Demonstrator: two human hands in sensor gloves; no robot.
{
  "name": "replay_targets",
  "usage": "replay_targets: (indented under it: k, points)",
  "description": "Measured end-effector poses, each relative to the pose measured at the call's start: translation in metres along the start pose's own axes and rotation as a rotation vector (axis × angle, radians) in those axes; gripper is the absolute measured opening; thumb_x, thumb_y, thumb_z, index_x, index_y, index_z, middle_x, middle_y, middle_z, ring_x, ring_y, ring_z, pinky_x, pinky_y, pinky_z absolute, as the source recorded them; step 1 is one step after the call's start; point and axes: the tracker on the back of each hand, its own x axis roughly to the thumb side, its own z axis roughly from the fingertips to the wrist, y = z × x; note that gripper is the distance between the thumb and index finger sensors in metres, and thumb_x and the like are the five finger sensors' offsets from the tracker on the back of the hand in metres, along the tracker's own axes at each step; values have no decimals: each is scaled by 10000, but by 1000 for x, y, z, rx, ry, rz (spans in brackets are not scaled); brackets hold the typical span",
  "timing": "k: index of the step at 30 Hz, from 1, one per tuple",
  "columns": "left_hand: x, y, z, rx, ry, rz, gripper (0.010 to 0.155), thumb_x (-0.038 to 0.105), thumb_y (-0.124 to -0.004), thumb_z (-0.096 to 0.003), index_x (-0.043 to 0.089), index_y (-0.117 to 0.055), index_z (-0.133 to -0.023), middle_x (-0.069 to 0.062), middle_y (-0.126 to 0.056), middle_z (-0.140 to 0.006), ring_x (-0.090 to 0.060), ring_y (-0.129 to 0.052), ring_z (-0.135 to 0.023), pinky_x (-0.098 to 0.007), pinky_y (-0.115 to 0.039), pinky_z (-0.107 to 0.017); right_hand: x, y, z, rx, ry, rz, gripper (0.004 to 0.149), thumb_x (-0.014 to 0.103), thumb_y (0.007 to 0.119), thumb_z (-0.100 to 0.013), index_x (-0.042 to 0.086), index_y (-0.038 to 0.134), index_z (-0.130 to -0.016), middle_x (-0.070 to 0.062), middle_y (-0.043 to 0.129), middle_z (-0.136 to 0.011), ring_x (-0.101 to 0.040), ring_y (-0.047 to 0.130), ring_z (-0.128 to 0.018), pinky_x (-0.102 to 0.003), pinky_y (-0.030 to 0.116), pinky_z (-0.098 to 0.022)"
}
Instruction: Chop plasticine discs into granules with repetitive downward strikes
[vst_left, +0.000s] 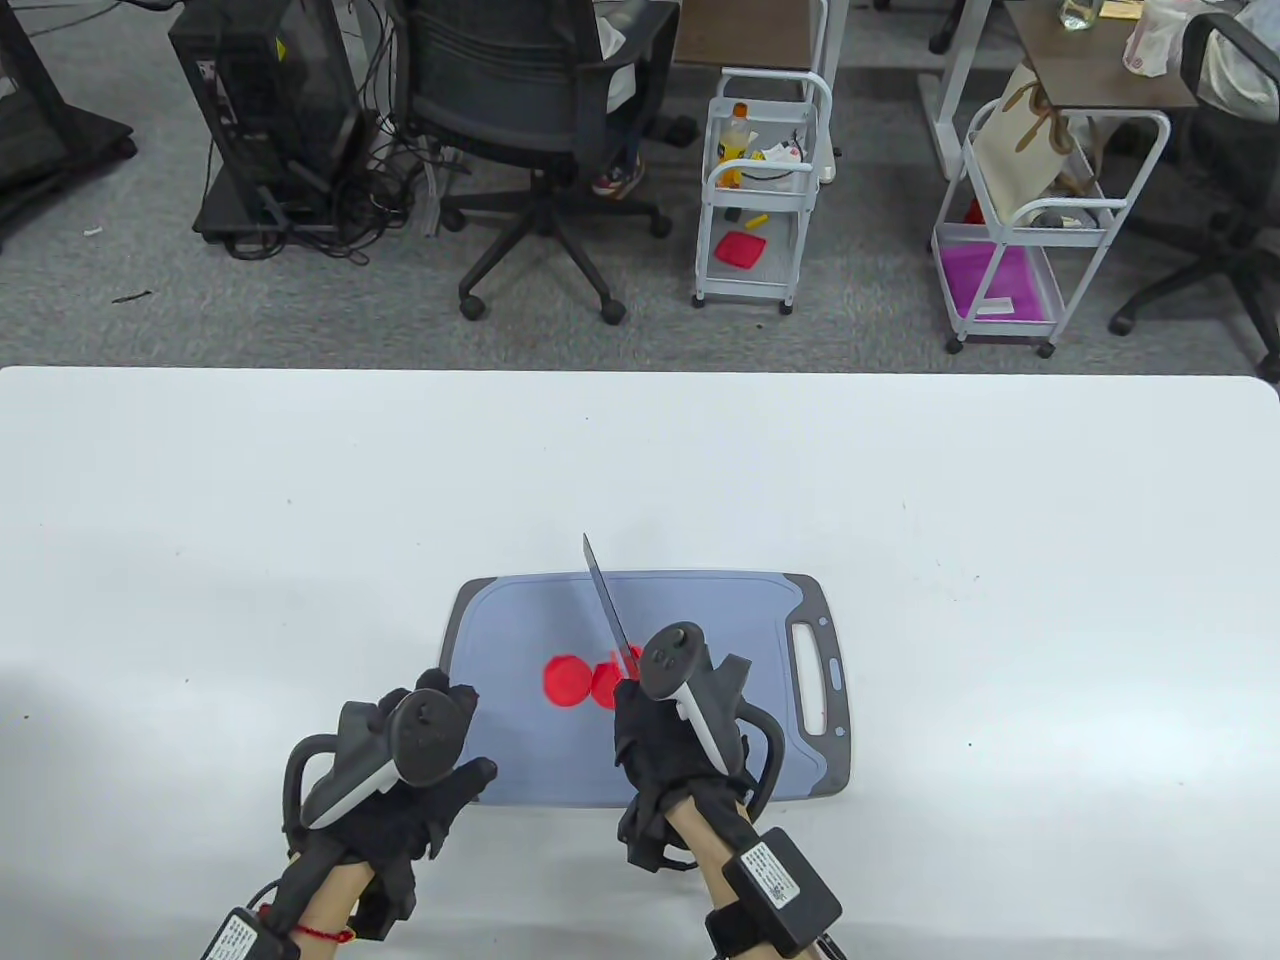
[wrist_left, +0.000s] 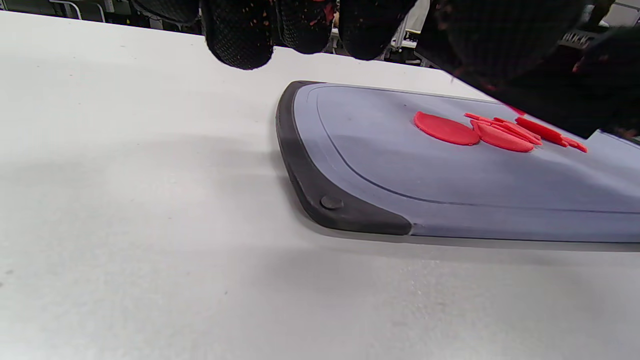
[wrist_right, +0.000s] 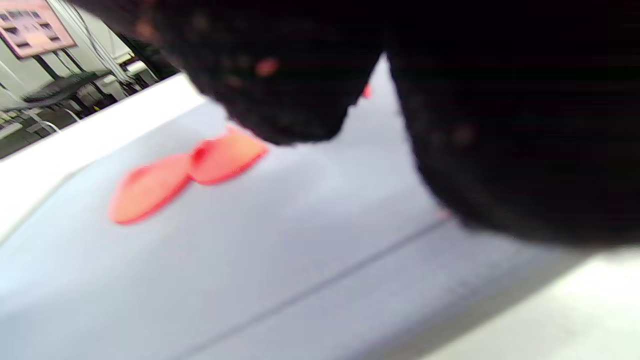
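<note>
Right hand grips knife, blade pointing away-left over red discs; left hand lies released.

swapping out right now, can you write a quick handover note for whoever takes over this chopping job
Right hand: grips the knife, blade raised above the discs, tip pointing away from the person.
Left hand: fingers spread at the near left corner of the cutting board; whether it presses the board is unclear.
Plasticine discs: red, flat, overlapping near the board's middle; the left wrist view shows a few cut strips at the right end of the row.
Done: at most a few cuts. No granules yet.
Left: chop all the discs into granules with repeated downward strikes.
</note>
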Motion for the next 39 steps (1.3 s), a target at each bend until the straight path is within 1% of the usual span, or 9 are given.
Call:
replay_targets:
  k: [3,5,9,15,19,24,28,36,39]
  points:
    - [1,-1,1,1,-5,-4,781,627,-651,-432,300,-529,-1131,-115,-459,-1270,-465,-613,-1094,-663,-475,-751,6,7,1,-2,8,78,564,568,751,-481,85,865,-749,68,1021,-277,-292,1090,-13,-480,832,-26]
    - [2,-2,1,-1,-6,-8,779,627,-650,-432,303,-528,-1130,-112,-458,-1271,-463,-613,-1094,-663,-475,-752,4,19,-7,66,67,150,567,581,731,-474,100,839,-754,88,1013,-271,-281,1101,-19,-475,847,-31]
    - [4,-3,1,-4,-8,-8,779,627,-651,-432,307,-526,-1131,-112,-459,-1271,-463,-614,-1093,-662,-477,-752,7,22,-7,31,53,138,566,570,738,-479,83,841,-749,81,1009,-262,-291,1091,-5,-486,837,-21]
    - [2,-4,0,-16,2,-6,781,627,-650,-432,305,-523,-1132,-113,-457,-1271,-467,-611,-1093,-664,-474,-751,9,17,-2,72,82,211,576,571,727,-476,75,833,-750,78,1012,-270,-296,1102,-14,-489,841,-20]
    - [1,-3,0,-10,4,-3,779,626,-649,-433,307,-523,-1131,-114,-459,-1270,-463,-613,-1094,-663,-476,-751,13,22,-14,45,74,138,573,571,730,-475,77,833,-748,78,1011,-265,-295,1099,-14,-489,841,-20]
    - [-2,-3,-1,-18,10,-1,753,601,-638,-443,308,-531,-1128,-113,-461,-1269,-462,-617,-1092,-662,-478,-751,2,15,-11,105,77,99,572,571,740,-478,78,846,-746,77,1015,-267,-294,1096,-13,-486,836,-21]
    - [-2,-2,0,-4,10,5,763,611,-642,-439,309,-527,-1130,-115,-459,-1270,-464,-615,-1093,-664,-477,-750,-9,12,-8,79,38,47,570,571,750,-479,79,857,-745,74,1019,-271,-291,1090,-9,-482,831,-21]
    - [0,-3,0,-16,3,-2,767,616,-642,-438,307,-525,-1131,-113,-458,-1271,-464,-613,-1094,-663,-476,-751,4,14,4,14,16,104,571,567,746,-479,78,859,-750,68,1021,-276,-293,1092,-13,-482,832,-21]
    - [-1,-3,0,-18,8,-7,771,619,-643,-436,308,-525,-1131,-114,-459,-1271,-464,-613,-1094,-663,-476,-751,12,20,-4,84,86,161,579,568,729,-482,66,832,-752,73,1010,-274,-295,1096,-11,-487,834,-15]
